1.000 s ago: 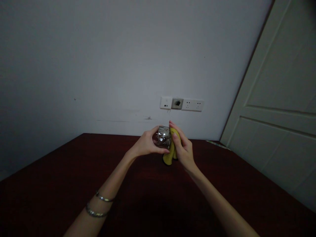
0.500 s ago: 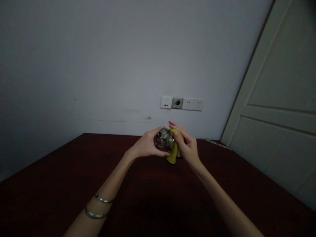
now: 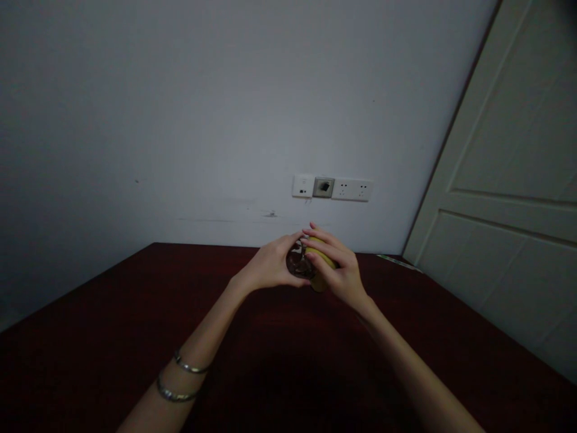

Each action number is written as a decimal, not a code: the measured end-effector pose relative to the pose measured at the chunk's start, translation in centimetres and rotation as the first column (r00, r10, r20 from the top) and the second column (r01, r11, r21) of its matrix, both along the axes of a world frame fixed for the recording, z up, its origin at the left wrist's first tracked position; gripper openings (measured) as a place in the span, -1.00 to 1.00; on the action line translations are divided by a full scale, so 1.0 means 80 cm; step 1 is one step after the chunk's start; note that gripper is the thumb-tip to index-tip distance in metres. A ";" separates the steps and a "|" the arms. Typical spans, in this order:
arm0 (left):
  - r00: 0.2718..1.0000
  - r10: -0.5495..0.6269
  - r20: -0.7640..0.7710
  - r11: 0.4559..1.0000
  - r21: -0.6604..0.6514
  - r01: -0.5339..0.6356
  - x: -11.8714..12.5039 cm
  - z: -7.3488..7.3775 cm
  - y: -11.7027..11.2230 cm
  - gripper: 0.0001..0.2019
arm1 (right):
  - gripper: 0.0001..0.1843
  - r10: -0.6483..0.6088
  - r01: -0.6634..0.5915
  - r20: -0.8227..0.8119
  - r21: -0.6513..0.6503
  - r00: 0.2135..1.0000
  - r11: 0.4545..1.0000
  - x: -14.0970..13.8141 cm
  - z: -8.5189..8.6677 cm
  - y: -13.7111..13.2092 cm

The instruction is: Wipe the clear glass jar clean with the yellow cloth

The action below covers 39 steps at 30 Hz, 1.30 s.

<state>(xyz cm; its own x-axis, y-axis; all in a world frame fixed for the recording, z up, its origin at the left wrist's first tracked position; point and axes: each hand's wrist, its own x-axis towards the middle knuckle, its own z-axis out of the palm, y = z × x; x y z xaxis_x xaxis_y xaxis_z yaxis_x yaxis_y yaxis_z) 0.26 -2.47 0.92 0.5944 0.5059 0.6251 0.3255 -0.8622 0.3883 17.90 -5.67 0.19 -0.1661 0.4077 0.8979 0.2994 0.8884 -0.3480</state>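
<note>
My left hand [image 3: 269, 266] is shut around a shiny glass cup [image 3: 299, 263], seen dark and reflective above the table. My right hand [image 3: 337, 267] grips a yellow cloth [image 3: 321, 278] and presses it against the right side of the cup. Its fingers cover most of the cloth, and only a strip shows at the top and a fold below. The two hands nearly meet at the cup, and the left fingertips lie close to the right fingers. Both hands hold these things in the air, above the table.
A dark red wooden table [image 3: 279, 325] lies under my arms, with a thin strip [image 3: 399, 263] at its far right edge. A white wall socket panel [image 3: 332, 187] sits above it. A cream door [image 3: 500, 180] stands at the right. Metal bangles [image 3: 180, 380] circle my left wrist.
My right hand has moved further over the cup, hiding more of the yellow cloth. The cloth's lower flap no longer hangs as far down. The cup has turned and looks darker.
</note>
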 end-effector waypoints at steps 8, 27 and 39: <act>0.980 0.155 -0.125 0.985 0.092 -0.144 0.000 -0.001 -0.002 -0.18 | -0.74 -0.053 0.053 -0.006 -0.075 0.999 0.996 -0.003 0.003 -0.001; 0.995 0.015 0.101 0.981 -0.194 0.004 0.011 -0.005 -0.007 -0.36 | -0.72 0.020 -0.022 0.066 0.030 0.998 0.999 -0.002 0.008 -0.010; 0.992 0.007 0.129 0.934 -0.356 0.040 0.016 -0.003 -0.010 -0.39 | -0.78 -0.005 -0.025 -0.184 -0.162 0.983 0.986 -0.004 0.006 0.003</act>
